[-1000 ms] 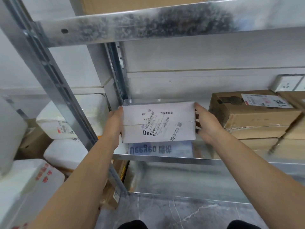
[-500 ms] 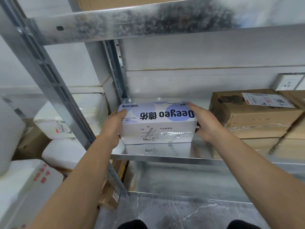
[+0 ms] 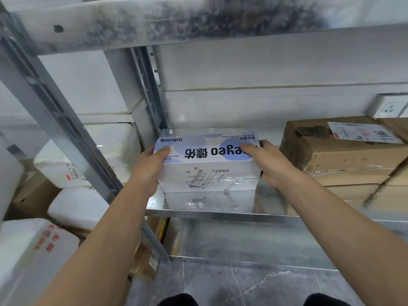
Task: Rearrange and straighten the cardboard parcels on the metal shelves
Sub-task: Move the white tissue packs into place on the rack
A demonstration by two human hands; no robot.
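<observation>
Metal shelf (image 3: 220, 215) bears a white box (image 3: 209, 171) (print upside down); left hand (image 3: 148, 171) and right hand (image 3: 271, 164) grip its ends.

One cam only, head-worn, wide-angle; faces fwd and down into the rack from close in front. The middle shelf (image 3: 220, 214) sits approx. at centre, its top seen from slightly above; the upper shelf (image 3: 198, 21) spans the top of frame. Both forearms enter from the bottom corners; left hand (image 3: 146, 171) and right hand (image 3: 271, 164) meet on the white box (image 3: 207, 164) mid-frame, near the lens. The front post (image 3: 55, 120) leans diagonally across the left side; the floor (image 3: 242, 283) fills the bottom edge, directly below the cam.
</observation>
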